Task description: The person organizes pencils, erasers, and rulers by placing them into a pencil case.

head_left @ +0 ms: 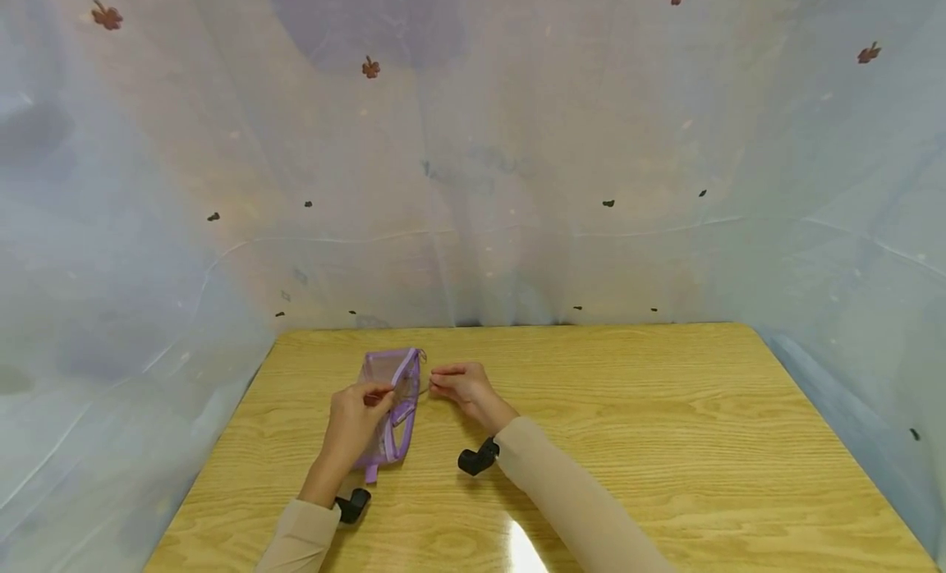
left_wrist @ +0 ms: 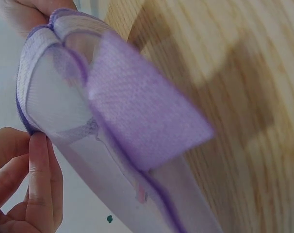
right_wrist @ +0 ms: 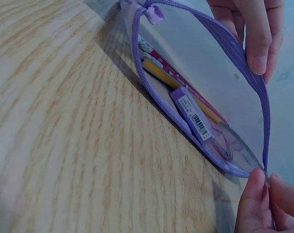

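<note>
A purple mesh zipper pouch (head_left: 378, 368) lies on the table with its mouth spread apart. My left hand (head_left: 353, 417) pinches one zippered edge of it between thumb and fingers, as the right wrist view also shows. At the far end of the mouth, my right hand (head_left: 466, 386) pinches the end of a thin, clear, flat strip (right_wrist: 241, 141) that reaches into the pouch; its exact kind I cannot tell. Inside lie a red pencil (right_wrist: 173, 73), a yellow pencil (right_wrist: 159, 73) and a purple eraser (right_wrist: 191, 114) with a barcode label.
The pouch rests on the left part of a wood-grain table (head_left: 628, 425). A purple fabric tab (left_wrist: 142, 107) sticks out from the pouch's near end. Behind the table hangs a pale patterned curtain (head_left: 517, 146). Each wrist carries a black camera (head_left: 479, 456).
</note>
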Motion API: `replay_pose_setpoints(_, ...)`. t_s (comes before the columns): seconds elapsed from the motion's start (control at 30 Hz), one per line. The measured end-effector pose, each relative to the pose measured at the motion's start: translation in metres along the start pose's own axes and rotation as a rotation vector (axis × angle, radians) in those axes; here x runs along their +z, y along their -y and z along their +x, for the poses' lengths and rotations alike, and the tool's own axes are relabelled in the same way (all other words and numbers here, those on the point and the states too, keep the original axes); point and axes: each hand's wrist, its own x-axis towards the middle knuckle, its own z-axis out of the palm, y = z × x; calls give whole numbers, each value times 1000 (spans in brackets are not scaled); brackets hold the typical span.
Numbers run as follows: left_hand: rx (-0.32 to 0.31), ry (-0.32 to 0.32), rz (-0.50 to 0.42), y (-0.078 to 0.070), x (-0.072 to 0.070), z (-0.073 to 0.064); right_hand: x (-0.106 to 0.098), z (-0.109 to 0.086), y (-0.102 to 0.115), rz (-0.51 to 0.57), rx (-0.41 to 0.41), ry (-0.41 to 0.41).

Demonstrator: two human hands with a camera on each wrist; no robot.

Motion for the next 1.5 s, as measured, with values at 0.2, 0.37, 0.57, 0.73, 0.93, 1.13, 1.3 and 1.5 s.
replay_pose_setpoints(0.2, -9, 5, 0, 1, 1, 0, 4, 2, -4, 12, -8, -15)
replay_pose_setpoints(0.37, -2, 8, 4, 0, 1, 1, 8, 4, -6, 13, -17, -18)
replay_pose_setpoints(0.57, -4, 9, 5, -1, 1, 2, 13, 4, -5, 37, -14, -12)
replay_pose_setpoints(0.73, 1, 7, 1, 0, 1, 2, 13, 4, -6, 34, 4, 4)
replay_pose_setpoints(0.93, -6, 9, -2, 1, 1, 1, 11, 6, -10, -1, -26, 38)
replay_pose_setpoints(1.13, 4, 7, -2, 1, 1, 1, 14, 8, -14, -4, -79, 49)
replay_pose_setpoints(1.3, 17, 1, -3, 1, 0, 2, 18, 7, -14, -16, -93, 51)
replay_pose_setpoints(1.5, 7, 4, -5, 2, 1, 3, 21, 7, -16, -58, -97, 47)
